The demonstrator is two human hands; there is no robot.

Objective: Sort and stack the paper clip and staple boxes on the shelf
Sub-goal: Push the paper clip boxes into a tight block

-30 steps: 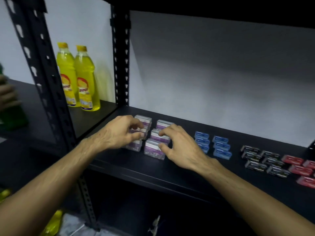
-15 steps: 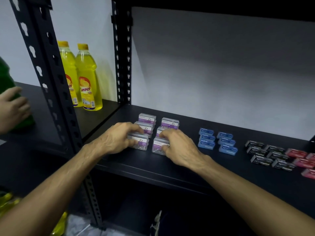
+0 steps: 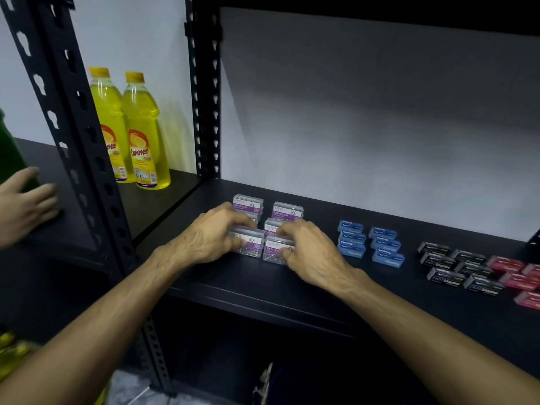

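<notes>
Black shelf (image 3: 233,282) holds everything: left of the blue staple boxes (image 3: 368,244) sit the clear paper clip boxes (image 3: 267,226); left hand (image 3: 210,238) and right hand (image 3: 309,249) each curl fingers around a front box.

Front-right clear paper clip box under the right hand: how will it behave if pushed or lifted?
The front-right paper clip box looks like rigid clear plastic, so probably stiff. Its flat base on the shelf suggests it slides rather than rolls. Loose clips show inside; they may shift. The right hand partly covers it.
</notes>
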